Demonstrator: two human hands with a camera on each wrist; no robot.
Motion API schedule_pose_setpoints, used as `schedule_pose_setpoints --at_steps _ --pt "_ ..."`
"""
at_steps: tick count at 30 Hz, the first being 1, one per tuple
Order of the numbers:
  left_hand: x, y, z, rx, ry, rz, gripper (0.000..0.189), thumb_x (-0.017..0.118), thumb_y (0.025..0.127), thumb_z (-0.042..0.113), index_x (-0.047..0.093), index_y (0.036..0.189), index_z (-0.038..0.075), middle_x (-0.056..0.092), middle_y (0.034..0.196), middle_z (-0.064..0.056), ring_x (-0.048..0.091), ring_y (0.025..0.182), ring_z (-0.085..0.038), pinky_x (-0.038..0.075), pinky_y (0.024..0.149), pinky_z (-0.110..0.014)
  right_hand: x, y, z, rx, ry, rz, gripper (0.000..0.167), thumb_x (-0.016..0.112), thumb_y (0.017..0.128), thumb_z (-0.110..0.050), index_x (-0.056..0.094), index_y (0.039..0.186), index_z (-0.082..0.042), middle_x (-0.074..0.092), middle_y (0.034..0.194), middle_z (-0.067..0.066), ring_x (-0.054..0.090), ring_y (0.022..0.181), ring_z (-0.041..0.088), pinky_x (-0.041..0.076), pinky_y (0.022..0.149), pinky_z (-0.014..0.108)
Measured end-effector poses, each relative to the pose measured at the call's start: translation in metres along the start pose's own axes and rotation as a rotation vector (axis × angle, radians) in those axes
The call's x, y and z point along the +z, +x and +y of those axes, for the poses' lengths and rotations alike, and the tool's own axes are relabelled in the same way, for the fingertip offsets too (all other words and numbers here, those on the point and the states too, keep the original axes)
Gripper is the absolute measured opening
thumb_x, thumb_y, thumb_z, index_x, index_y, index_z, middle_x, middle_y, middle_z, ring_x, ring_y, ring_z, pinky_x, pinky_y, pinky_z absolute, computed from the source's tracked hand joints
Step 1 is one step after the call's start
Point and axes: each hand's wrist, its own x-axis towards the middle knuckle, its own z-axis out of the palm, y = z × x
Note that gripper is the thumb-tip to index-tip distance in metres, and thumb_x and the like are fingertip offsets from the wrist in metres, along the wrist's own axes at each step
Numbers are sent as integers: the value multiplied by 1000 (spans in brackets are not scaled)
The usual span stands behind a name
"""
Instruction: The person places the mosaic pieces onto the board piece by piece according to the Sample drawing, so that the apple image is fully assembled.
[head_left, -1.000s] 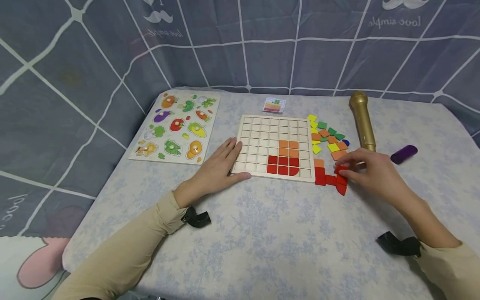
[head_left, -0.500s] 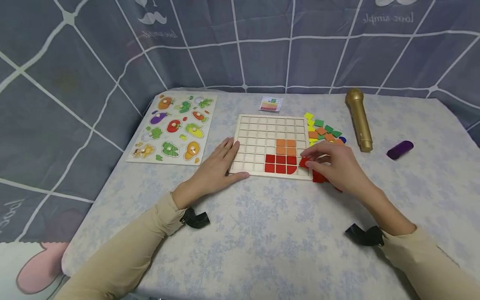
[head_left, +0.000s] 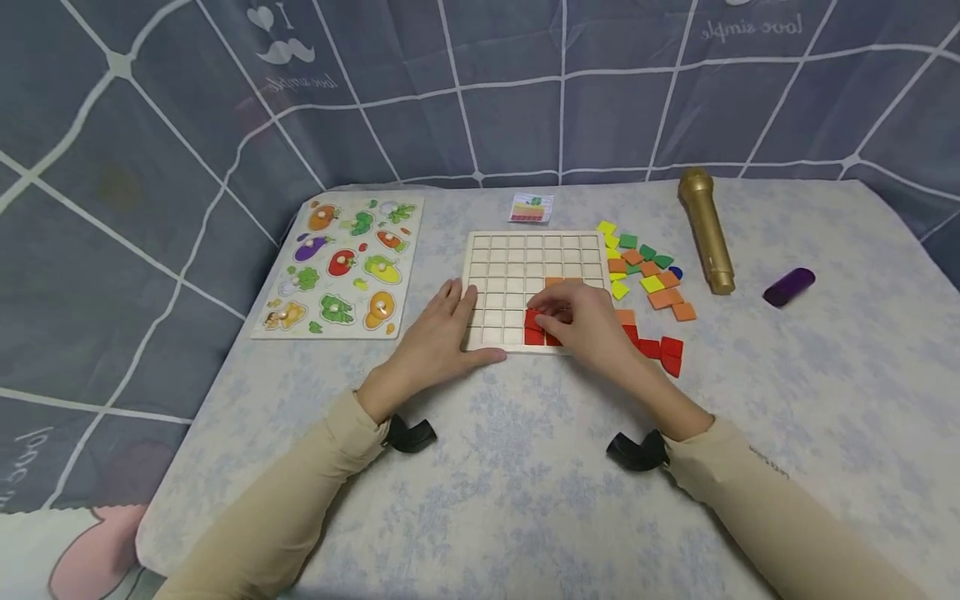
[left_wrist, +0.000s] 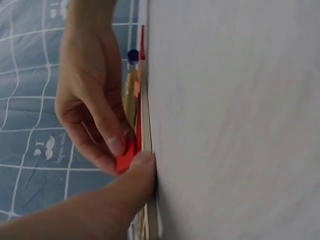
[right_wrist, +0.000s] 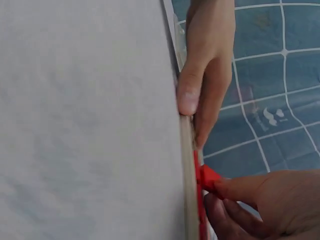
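Observation:
A pale wooden grid board [head_left: 495,267] lies on the table, with red and orange tiles set in its lower right part. My left hand [head_left: 435,337] rests on the board's left edge with straight fingers, its thumb along the front edge. Over the red rows my right hand [head_left: 588,329] pinches a red tile [right_wrist: 209,177] between thumb and fingers. In the right wrist view that tile is tilted against the red tiles on the board. The left wrist view shows the same tile near my left thumb [left_wrist: 142,162]. My right hand hides part of the filled squares.
Loose red tiles [head_left: 671,354] and a scatter of yellow, green and orange tiles [head_left: 663,297] lie right of the board. A picture card [head_left: 531,208] is behind it. A vegetable puzzle [head_left: 360,287] lies left; a gold microphone [head_left: 707,229] and purple cylinder [head_left: 789,287] lie right.
My right hand has picked a red tile from the loose ones at the right and carried it left over the board. My left hand stays on the board's edge. The head view has shifted slightly.

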Motion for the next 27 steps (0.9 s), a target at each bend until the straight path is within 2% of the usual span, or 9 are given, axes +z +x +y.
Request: schedule_pose_setpoints --at_steps 6,13,21,27 --pt "13 4 -8 38 -29 42 110 62 95 70 16 169 4 7 176 -22 2 165 -33 18 132 -50 9 -1 6 -35 13 60 19 78 94 -3 79 113 -3 73 110 13 74 89 24 64 84 41" --pt "20 1 -18 85 -29 107 107 63 96 68 16 169 4 8 176 -22 3 165 -33 18 132 -51 15 0 7 -75 38 62 24 83 90 -4 78 113 -2 71 112 12 77 91 23 64 86 41" --pt "24 -5 -21 66 -11 133 107 63 96 69 18 169 5 10 176 -21 4 165 -33 21 131 -52 22 1 5 -99 7 64 25 81 92 -6 77 117 -1 71 116 11 75 97 24 63 89 40" --pt "27 -2 -17 59 -8 159 106 65 95 67 19 169 5 13 176 -21 6 165 -32 24 130 -55 20 1 8 -126 -58 70 23 83 92 -10 78 114 -6 73 112 7 69 97 21 60 86 38"
